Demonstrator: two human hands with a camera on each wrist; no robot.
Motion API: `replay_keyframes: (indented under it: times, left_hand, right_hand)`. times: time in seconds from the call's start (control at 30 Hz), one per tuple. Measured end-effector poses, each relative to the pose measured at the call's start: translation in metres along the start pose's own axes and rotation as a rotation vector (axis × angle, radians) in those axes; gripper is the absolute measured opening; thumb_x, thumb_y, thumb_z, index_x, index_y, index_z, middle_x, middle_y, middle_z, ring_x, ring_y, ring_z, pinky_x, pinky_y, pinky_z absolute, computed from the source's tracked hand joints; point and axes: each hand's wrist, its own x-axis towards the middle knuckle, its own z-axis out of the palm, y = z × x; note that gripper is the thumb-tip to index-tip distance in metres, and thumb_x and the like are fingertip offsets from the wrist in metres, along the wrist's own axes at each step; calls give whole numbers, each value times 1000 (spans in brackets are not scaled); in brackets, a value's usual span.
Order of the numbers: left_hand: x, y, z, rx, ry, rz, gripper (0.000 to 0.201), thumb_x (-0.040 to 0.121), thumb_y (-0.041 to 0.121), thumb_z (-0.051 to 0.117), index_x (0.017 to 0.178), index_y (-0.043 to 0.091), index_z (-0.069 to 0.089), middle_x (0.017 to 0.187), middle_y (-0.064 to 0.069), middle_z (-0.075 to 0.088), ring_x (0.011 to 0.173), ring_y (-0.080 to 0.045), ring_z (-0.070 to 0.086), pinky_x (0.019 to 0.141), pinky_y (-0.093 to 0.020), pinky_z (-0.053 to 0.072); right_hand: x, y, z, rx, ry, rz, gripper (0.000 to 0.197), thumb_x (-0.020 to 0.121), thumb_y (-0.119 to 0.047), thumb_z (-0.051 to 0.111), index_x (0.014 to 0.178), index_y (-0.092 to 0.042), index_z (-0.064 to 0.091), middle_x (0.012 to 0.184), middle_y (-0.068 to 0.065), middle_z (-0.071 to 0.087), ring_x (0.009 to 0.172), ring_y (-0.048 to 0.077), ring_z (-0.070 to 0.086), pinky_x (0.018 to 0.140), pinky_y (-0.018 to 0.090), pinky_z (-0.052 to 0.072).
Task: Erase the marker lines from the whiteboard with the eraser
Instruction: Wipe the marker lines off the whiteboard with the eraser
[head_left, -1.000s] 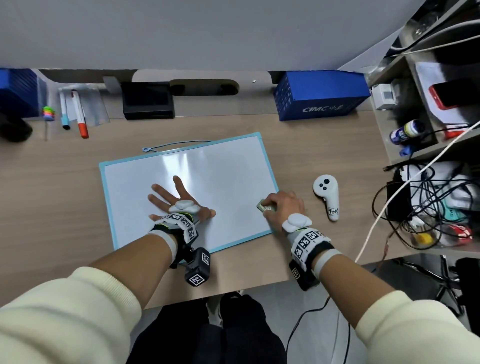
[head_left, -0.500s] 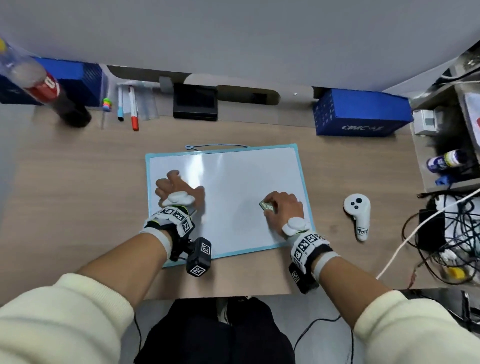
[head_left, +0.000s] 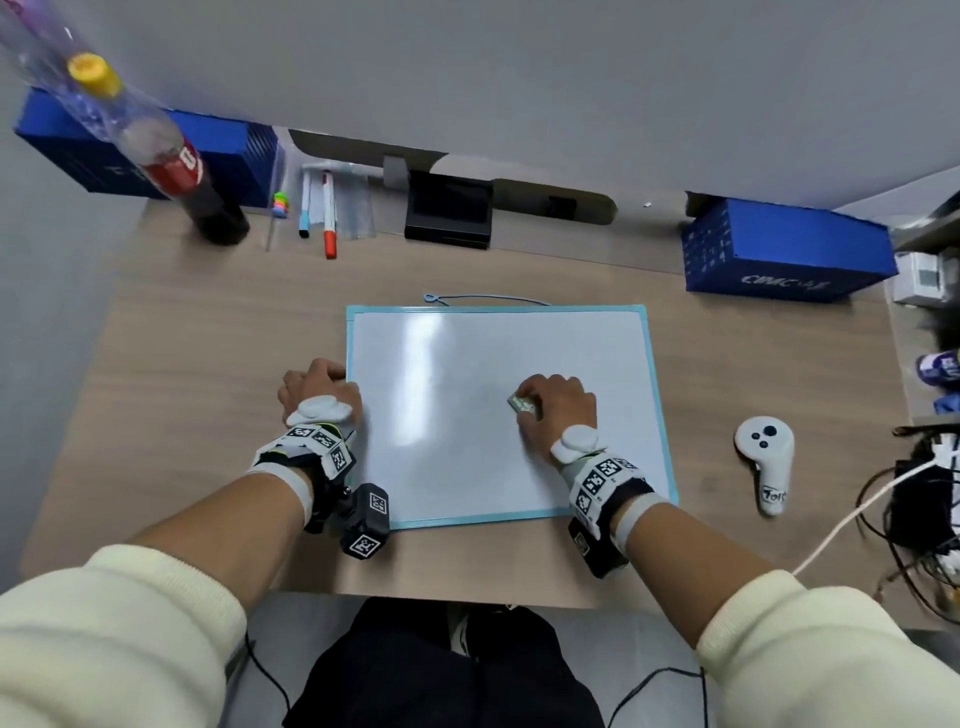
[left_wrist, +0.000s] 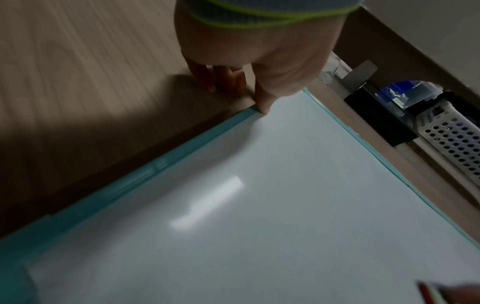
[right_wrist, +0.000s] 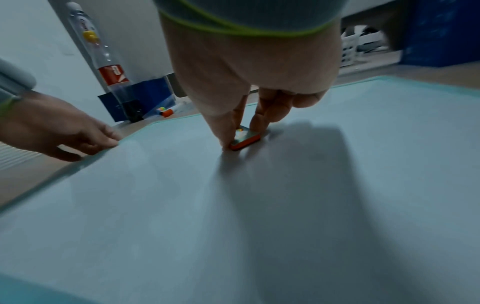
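The whiteboard (head_left: 467, 358) with a teal frame lies flat on the wooden desk, and I see no marker lines on its white face. My right hand (head_left: 558, 408) pinches a small orange-edged eraser (head_left: 524, 404) and holds it down on the board right of centre. The right wrist view shows the eraser (right_wrist: 245, 138) between thumb and fingers, flat on the surface. My left hand (head_left: 318, 387) rests at the board's left edge. In the left wrist view its thumb tip touches the teal frame (left_wrist: 182, 152) and its fingers (left_wrist: 223, 80) stand on the desk.
A cola bottle (head_left: 176, 176), markers (head_left: 329, 218), a black box (head_left: 448, 210) and blue boxes (head_left: 784, 254) line the back of the desk. A white controller (head_left: 764, 457) lies right of the board. Tangled cables (head_left: 924, 499) sit at the far right.
My left hand slid off the board's face to its left edge and its fingers drew in. My right hand carried the eraser from the right edge inward over the board.
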Motion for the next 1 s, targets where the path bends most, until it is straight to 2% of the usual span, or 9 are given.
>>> replay_keyframes:
  times: [0.13, 0.27, 0.37, 0.47, 0.57, 0.67, 0.87, 0.93, 1.0]
  left_hand:
    - [6, -2, -7, -47, -77, 18, 26, 83, 26, 59, 107, 29, 66, 121, -7, 58, 110, -30, 58, 80, -31, 48]
    - [13, -6, -14, -154, -161, 2, 19, 71, 25, 62, 89, 31, 67, 108, 0, 67, 94, -26, 66, 81, -32, 54]
    - [15, -6, -18, -217, -210, -6, 14, 67, 24, 64, 78, 32, 65, 97, 4, 70, 88, -24, 68, 78, -31, 56]
    - [15, -6, -20, -248, -216, -20, 16, 68, 22, 66, 82, 29, 67, 95, 3, 72, 87, -24, 69, 77, -28, 54]
    - [13, -4, -22, -232, -215, -18, 21, 68, 20, 65, 89, 26, 69, 98, 3, 72, 89, -24, 68, 79, -30, 56]
    - [11, 4, -21, -149, -157, -39, 26, 72, 17, 61, 94, 26, 71, 106, 1, 69, 93, -26, 67, 82, -33, 56]
    - [-1, 26, -5, 4, 7, -140, 26, 82, 13, 56, 105, 22, 65, 120, -13, 52, 112, -34, 55, 90, -40, 49]
    - [-4, 29, 0, 2, 29, -164, 23, 86, 13, 55, 106, 21, 63, 122, -14, 49, 114, -34, 53, 93, -42, 48]
    - [-3, 30, 2, -2, 38, -170, 21, 87, 15, 54, 106, 20, 63, 122, -14, 50, 113, -34, 54, 93, -43, 48]
  right_hand:
    - [9, -36, 16, -1, -112, -152, 22, 74, -29, 62, 96, -33, 62, 91, -3, 61, 92, 25, 52, 75, 36, 37]
    - [39, -49, 16, 54, -27, -64, 21, 76, -29, 61, 97, -34, 62, 93, -2, 62, 93, 26, 51, 76, 36, 36]
    - [47, -71, 21, 65, -36, -146, 21, 78, -31, 61, 98, -34, 63, 93, -1, 63, 93, 27, 51, 77, 38, 39]
    - [29, -96, 38, 45, -115, -308, 18, 78, -35, 62, 95, -34, 66, 88, -4, 65, 89, 26, 53, 73, 36, 40]
    - [7, -90, 42, 28, -137, -340, 16, 77, -36, 61, 92, -35, 67, 85, -7, 64, 87, 24, 53, 70, 34, 38]
    - [2, -51, 22, 52, -107, -190, 18, 77, -34, 60, 93, -35, 66, 89, -6, 63, 90, 24, 52, 75, 36, 39]
    - [9, 51, -28, 47, 70, 262, 20, 75, -30, 62, 94, -34, 59, 93, -3, 65, 96, 27, 52, 80, 39, 42]
    - [14, 69, -37, 23, 89, 340, 19, 76, -30, 62, 95, -33, 58, 95, -2, 66, 99, 26, 51, 82, 39, 44]
    - [24, 68, -37, 39, 95, 330, 18, 77, -29, 61, 94, -32, 58, 95, -1, 65, 99, 27, 51, 83, 40, 44]
